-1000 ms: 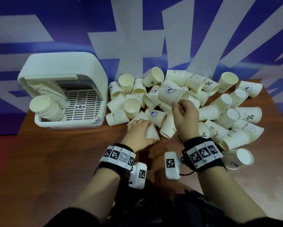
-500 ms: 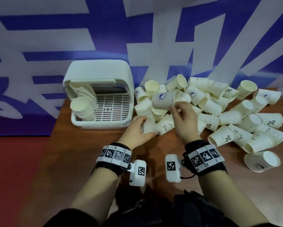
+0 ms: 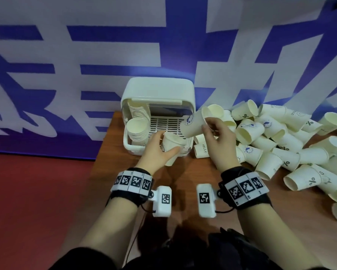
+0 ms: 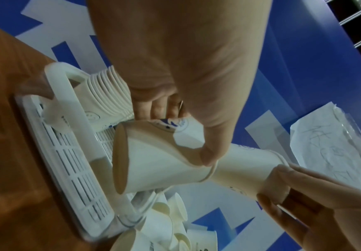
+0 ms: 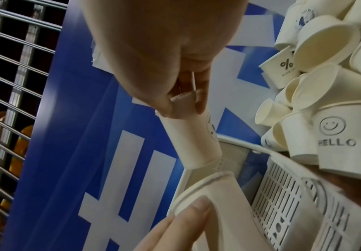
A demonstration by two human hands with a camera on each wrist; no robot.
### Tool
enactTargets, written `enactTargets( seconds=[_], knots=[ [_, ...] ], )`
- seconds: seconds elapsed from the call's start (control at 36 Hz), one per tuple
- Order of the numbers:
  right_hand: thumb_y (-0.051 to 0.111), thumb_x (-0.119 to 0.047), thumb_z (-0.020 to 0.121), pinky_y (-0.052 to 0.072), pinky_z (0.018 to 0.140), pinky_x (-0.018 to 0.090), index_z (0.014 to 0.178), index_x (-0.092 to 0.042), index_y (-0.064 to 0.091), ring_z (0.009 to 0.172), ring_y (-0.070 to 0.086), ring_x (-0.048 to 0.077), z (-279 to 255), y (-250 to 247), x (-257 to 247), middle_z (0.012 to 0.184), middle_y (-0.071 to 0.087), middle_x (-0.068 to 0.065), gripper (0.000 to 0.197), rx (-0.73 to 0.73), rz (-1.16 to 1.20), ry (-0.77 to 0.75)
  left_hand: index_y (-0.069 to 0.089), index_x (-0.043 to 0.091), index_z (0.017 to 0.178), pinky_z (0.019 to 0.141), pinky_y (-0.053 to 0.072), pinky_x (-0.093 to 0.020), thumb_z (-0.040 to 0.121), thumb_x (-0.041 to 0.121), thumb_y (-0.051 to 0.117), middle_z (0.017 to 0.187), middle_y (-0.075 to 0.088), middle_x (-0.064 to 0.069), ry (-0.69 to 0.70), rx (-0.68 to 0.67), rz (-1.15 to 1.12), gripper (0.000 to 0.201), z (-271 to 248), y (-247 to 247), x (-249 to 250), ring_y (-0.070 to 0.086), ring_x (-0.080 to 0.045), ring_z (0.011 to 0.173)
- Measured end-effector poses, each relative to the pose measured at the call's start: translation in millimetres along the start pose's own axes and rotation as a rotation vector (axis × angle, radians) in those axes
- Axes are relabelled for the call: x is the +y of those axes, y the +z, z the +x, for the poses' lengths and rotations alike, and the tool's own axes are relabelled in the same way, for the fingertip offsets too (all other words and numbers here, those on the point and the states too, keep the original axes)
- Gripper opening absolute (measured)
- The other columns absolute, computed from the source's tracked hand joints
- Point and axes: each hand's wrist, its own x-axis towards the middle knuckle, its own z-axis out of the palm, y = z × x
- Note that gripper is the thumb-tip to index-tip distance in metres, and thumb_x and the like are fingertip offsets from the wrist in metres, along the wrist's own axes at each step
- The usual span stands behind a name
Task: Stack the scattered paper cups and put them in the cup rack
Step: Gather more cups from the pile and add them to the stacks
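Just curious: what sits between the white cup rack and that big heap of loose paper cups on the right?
In the head view, a few white paper cups on their sides, one printed HELLO, lie on the brown table right beside the white plastic cup rack.

Left hand (image 4: 175,68) grips cup (image 4: 153,161); second cup (image 4: 246,164) entering its mouth, over rack (image 4: 78,152)

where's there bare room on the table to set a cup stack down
Bare wood lies near the table front edge, between the wrists, and left-front of the cup rack. Inside the rack, the grille right of the stacked cups is open. The loose cups crowd the right.
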Motion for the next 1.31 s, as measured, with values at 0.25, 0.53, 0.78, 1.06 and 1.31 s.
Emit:
enactTargets(
  seconds=[0.25, 0.53, 0.78, 1.06, 1.31],
  knots=[
    [0.056, -0.01, 0.093, 0.043, 0.077, 0.009, 0.096, -0.024, 0.059, 0.083, 0.055, -0.009, 4, 48, -28, 0.088, 0.059, -0.021, 0.014, 0.006, 0.092, -0.021, 0.027, 0.01, 0.149, 0.114, 0.03, -0.039, 0.082, 0.034, 0.073, 0.148, 0.034, -0.007, -0.013, 0.121, -0.029, 0.085, 16, -50, -26, 0.034, -0.02, 0.137],
    [0.056, -0.013, 0.092, 0.047, 0.084, 0.023, 0.098, -0.018, 0.064, 0.09, 0.058, 0.007, 20, 85, -51, 0.089, 0.062, -0.014, 0.011, 0.003, 0.07, -0.067, 0.041, 0.018, 0.139, 0.109, 0.04, -0.04, 0.078, 0.028, 0.074, 0.132, 0.038, -0.002, 0.102, 0.269, -0.168, 0.071, 35, -94, -45, 0.047, -0.016, 0.124],
    [0.059, -0.011, 0.091, 0.044, 0.082, 0.011, 0.102, -0.013, 0.066, 0.085, 0.055, -0.012, 32, 109, -60, 0.087, 0.058, -0.026, 0.013, -0.013, 0.045, -0.116, 0.045, 0.022, 0.129, 0.105, 0.042, -0.034, 0.074, 0.023, 0.078, 0.124, 0.038, 0.006, 0.152, 0.33, -0.234, 0.064, 49, -109, -48, 0.047, -0.015, 0.12],
    [0.057, -0.014, 0.092, 0.044, 0.076, 0.01, 0.101, -0.012, 0.065, 0.084, 0.057, -0.007, 44, 127, -60, 0.093, 0.064, -0.011, 0.012, -0.062, 0.015, -0.171, 0.045, 0.021, 0.128, 0.096, 0.043, -0.022, 0.078, 0.023, 0.077, 0.131, 0.043, 0.001, 0.118, 0.269, -0.243, 0.059, 64, -108, -51, 0.047, -0.01, 0.118],
    [0.06, -0.009, 0.09, 0.044, 0.081, 0.013, 0.099, -0.009, 0.066, 0.085, 0.056, -0.005, 40, 136, -51, 0.092, 0.064, -0.009, 0.011, -0.052, 0.015, -0.187, 0.045, 0.02, 0.13, 0.101, 0.039, -0.027, 0.077, 0.023, 0.078, 0.134, 0.043, 0.0, 0.079, 0.232, -0.212, 0.063, 64, -100, -63, 0.044, -0.01, 0.122]
  ],
)
